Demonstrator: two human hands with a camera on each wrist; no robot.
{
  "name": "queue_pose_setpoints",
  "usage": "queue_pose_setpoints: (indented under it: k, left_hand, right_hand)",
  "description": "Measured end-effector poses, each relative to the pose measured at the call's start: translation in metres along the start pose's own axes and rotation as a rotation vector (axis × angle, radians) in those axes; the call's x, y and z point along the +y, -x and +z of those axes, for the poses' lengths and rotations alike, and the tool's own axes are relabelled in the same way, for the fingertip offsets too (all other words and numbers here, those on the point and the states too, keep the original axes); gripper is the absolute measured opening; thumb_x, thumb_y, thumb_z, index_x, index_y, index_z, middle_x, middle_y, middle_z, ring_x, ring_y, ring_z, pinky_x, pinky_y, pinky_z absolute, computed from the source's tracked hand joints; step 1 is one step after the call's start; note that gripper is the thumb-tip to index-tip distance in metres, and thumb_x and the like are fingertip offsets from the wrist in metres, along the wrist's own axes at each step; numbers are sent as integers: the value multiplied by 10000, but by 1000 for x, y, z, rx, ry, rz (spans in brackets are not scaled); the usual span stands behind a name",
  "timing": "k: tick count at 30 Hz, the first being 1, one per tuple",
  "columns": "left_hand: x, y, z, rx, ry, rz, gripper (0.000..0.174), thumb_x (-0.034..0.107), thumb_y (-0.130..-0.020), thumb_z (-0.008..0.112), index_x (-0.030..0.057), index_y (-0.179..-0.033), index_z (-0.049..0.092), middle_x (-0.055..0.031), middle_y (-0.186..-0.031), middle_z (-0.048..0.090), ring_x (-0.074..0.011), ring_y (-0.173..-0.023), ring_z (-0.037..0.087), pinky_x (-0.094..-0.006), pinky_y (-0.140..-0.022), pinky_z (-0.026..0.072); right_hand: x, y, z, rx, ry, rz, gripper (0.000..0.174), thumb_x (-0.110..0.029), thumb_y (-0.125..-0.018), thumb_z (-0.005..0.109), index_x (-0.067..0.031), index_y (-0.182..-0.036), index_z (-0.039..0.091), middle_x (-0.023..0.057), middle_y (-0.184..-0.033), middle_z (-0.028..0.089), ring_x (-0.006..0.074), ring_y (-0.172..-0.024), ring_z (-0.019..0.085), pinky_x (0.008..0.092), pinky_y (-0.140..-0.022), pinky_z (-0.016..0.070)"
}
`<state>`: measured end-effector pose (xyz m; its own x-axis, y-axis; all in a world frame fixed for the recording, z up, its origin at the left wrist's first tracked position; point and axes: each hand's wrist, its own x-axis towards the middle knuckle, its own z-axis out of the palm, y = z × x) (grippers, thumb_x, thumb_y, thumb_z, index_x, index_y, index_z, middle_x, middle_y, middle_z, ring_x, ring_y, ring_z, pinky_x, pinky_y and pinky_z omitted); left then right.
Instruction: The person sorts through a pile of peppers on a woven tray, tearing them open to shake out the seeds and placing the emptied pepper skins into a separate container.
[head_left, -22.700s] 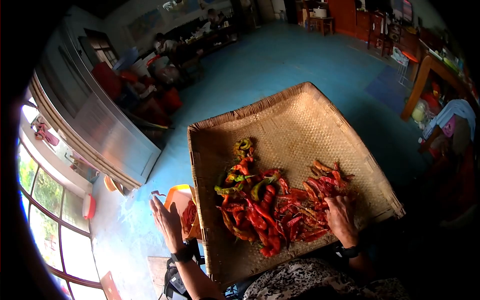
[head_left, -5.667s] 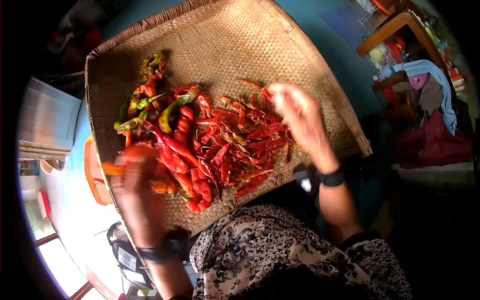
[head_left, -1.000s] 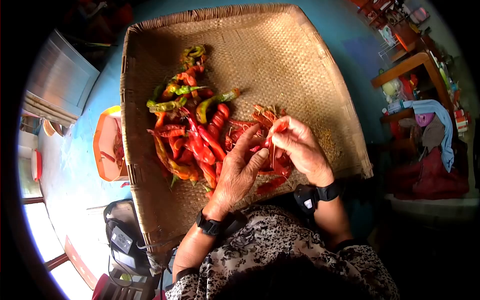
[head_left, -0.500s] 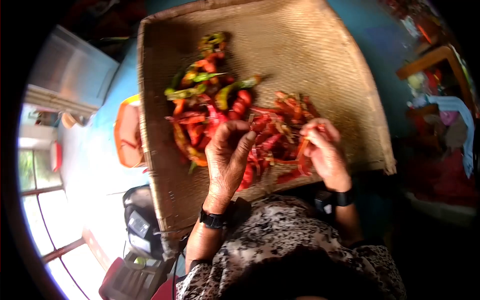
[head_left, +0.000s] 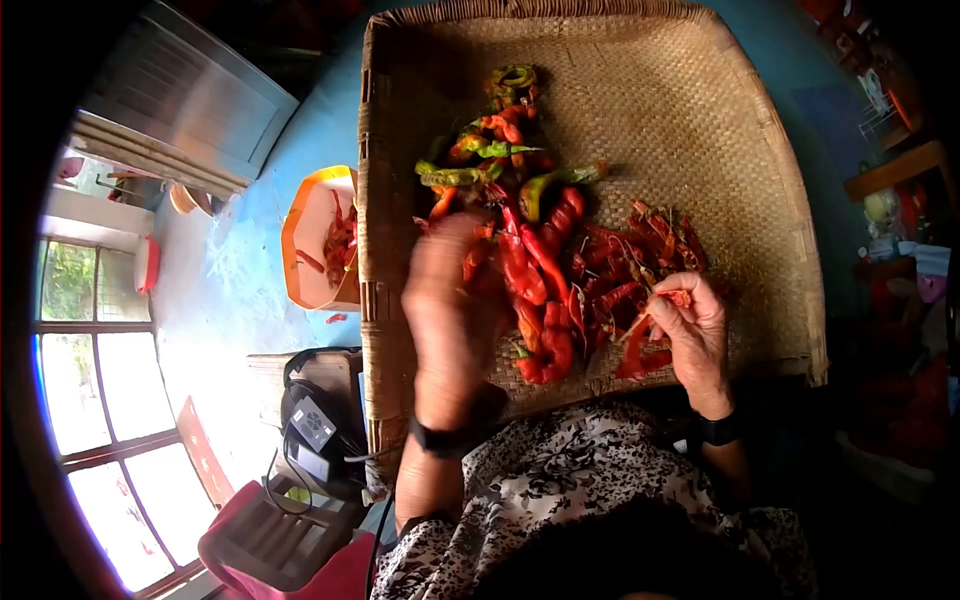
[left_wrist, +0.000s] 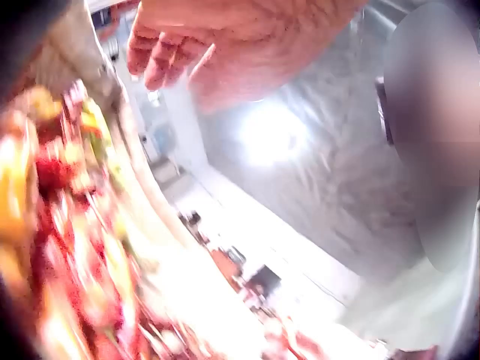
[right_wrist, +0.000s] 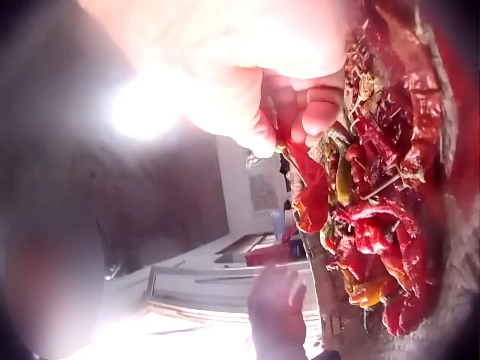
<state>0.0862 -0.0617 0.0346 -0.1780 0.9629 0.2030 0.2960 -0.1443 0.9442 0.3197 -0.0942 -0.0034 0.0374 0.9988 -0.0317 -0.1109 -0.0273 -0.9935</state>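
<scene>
A wide woven tray [head_left: 640, 90] holds a pile of chili peppers. Dried red chilies [head_left: 610, 290] lie toward the right, plumper red ones [head_left: 545, 255] in the middle, and green ones [head_left: 490, 175] toward the far left. My right hand [head_left: 695, 340] pinches a red chili [right_wrist: 309, 184] between thumb and fingers, over the dried ones. My left hand [head_left: 445, 310], blurred by motion, is above the tray's left part. In the left wrist view its fingers [left_wrist: 161, 64] are loosely bent, with nothing seen between them.
An orange-rimmed box [head_left: 300, 235] with red chilies inside stands on the floor left of the tray. Nearer me are a black bag [head_left: 320, 430] with cables and a grey stool [head_left: 285, 540]. Windows [head_left: 100, 390] line the left side; furniture and piled goods stand right.
The left hand has moved left, away from the dried chilies where its thumb and finger met. The right hand still pinches a chili. The head view has shifted, putting the tray farther right.
</scene>
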Motion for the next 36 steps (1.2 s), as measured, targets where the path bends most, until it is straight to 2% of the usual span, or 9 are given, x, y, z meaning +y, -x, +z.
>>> queue_pose_setpoints:
  k: [1, 7, 15, 18, 22, 27, 30, 32, 36]
  left_hand:
    - [4, 10, 12, -188, -340, 265, 386, 66, -791, 699, 19, -1150, 568, -144, -983, 614, -263, -809, 613, -339, -724, 525]
    - [9, 53, 57, -577, -77, 25, 261, 93, -824, 664, 13, -1061, 588, -193, -811, 642, -321, -725, 659, -386, -604, 508]
    - [-1, 45, 46, -608, -33, -132, 264, 12, -914, 509, 8, -1164, 594, -1, -671, 594, -43, -587, 523, -207, -521, 426]
    - [-1, 41, 31, -513, 41, -233, 232, 27, -927, 498, 24, -1128, 615, 5, -716, 594, -41, -576, 490, -191, -519, 409]
    - [-15, 4, -9, 71, 175, -110, 242, 61, -934, 488, 48, -1156, 583, 7, -738, 551, -60, -625, 509, -192, -520, 400]
    - [-64, -56, -95, 506, -962, 258, 355, 170, -959, 494, 31, -1286, 506, -112, -952, 649, -103, -727, 586, -258, -628, 492]
    - [-40, -44, -66, 512, -1009, 509, 379, 187, -950, 519, 29, -1293, 494, -109, -999, 633, -124, -802, 591, -286, -670, 492]
    - [20, -11, -13, 135, -73, -331, 322, 78, -881, 582, 11, -1195, 559, -88, -1021, 628, -167, -857, 618, -326, -751, 515]
    - [8, 36, 34, -452, -436, 365, 329, 99, -787, 695, 33, -1097, 608, -137, -939, 644, -247, -799, 631, -343, -670, 524]
  right_hand:
    - [-2, 2, 4, -38, -6, 1, 145, -119, -862, 669, -43, -952, 585, 1, -775, 590, 37, -669, 538, 181, -552, 463]
    - [-7, 7, 13, -23, 233, -88, 124, -36, -829, 681, -15, -908, 589, 16, -857, 597, 65, -811, 559, 221, -683, 481]
    - [-7, 8, 10, -97, 51, -9, 181, -166, -938, 569, -1, -1007, 597, 28, -807, 621, 67, -693, 593, 210, -612, 500]
    - [-5, 7, 6, -105, -25, 37, 187, -199, -950, 553, -26, -1006, 596, 20, -775, 606, 43, -648, 558, 188, -555, 468]
    - [1, 5, -5, -7, -73, 5, 198, -218, -954, 546, -33, -1010, 589, 9, -745, 592, 32, -626, 539, 189, -529, 455]
    - [4, 8, -11, -24, -50, 3, 190, -208, -954, 543, -34, -1016, 591, 16, -767, 602, 41, -651, 550, 200, -527, 465]
    - [-3, 7, -1, -43, 41, -4, 177, -183, -952, 544, -23, -1014, 588, 26, -778, 606, 67, -682, 577, 220, -569, 493]
    - [2, 6, 5, -73, 116, -85, 176, -179, -948, 548, -16, -1000, 588, 30, -766, 605, 74, -669, 577, 224, -577, 489]
    - [-2, 6, 13, -138, 300, -174, 136, -139, -918, 581, -11, -959, 603, 43, -713, 602, 70, -619, 547, 237, -536, 434]
